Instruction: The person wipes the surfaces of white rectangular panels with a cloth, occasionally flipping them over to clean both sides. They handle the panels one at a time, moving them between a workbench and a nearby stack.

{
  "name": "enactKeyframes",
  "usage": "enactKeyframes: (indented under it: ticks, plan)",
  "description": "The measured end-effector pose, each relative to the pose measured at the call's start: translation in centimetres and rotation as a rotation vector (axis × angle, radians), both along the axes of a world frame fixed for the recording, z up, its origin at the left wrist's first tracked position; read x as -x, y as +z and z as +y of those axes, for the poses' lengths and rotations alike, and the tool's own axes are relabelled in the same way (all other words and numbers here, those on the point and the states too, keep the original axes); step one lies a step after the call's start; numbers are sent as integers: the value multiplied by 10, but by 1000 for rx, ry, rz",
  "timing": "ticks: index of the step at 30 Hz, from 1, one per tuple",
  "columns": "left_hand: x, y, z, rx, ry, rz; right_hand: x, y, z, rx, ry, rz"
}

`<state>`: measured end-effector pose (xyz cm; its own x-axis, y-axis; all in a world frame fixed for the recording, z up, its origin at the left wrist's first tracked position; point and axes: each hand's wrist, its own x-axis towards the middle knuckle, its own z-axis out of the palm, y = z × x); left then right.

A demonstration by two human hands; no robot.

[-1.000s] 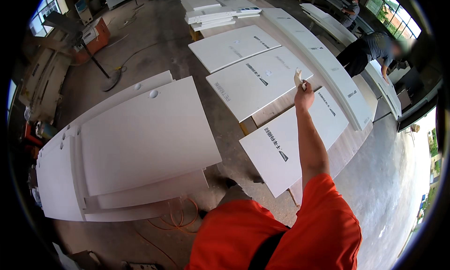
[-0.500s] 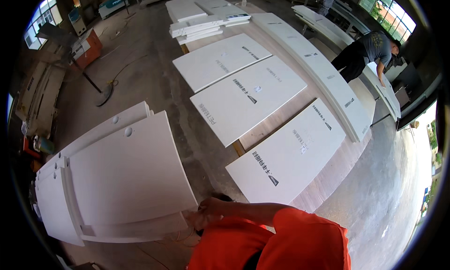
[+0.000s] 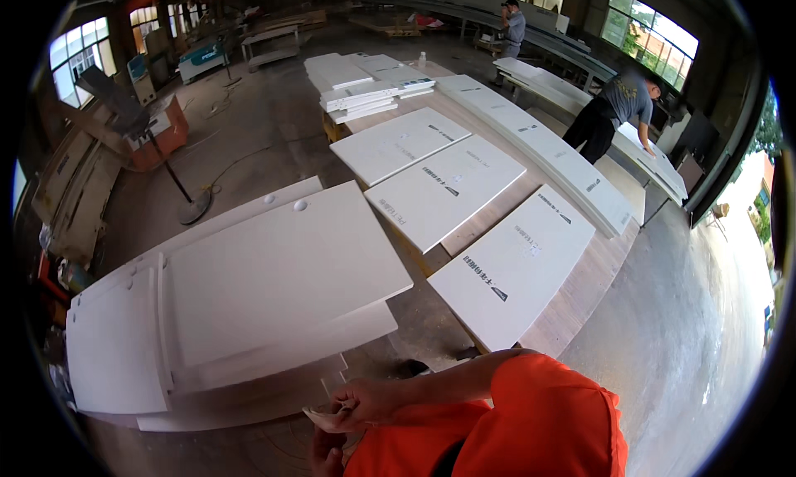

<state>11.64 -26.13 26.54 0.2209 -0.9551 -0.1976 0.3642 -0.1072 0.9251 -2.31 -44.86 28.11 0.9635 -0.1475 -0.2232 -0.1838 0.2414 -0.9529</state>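
At the lower middle, my right hand [image 3: 358, 401] is closed, pinching a small pale piece [image 3: 326, 420] whose kind I cannot make out. Just below it, partly cut by the lower edge, my left hand [image 3: 328, 455] has its fingers curled; whether it grips anything is hidden. Both hands are in front of my orange shirt. Closest to them is a stack of large white cabinet panels [image 3: 278, 282] at the left, with round holes along the far edge. The hands are apart from the top panel.
On a long wood-topped table lie printed white boards [image 3: 514, 266], several spread singly, with a long stack [image 3: 547, 150] on the right and a smaller stack [image 3: 361, 100] at the far end. A co-worker [image 3: 622, 104] bends over another board. A stand fan [image 3: 170, 162] stands left.
My view has shifted, so more of the far room shows. My hands have come together below the panel corner, and the right hand is now apart from the panels.
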Motion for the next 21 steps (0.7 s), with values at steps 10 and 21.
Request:
enactKeyframes:
  ticks: [10, 21]
  plan:
    - [-111, -48, 166, 171, 869, 244, -186, 0, 150, -105, 58, 90]
    - [-241, -41, 283, 103, 1155, -11, -401, -39, 244, -317, 714, 277]
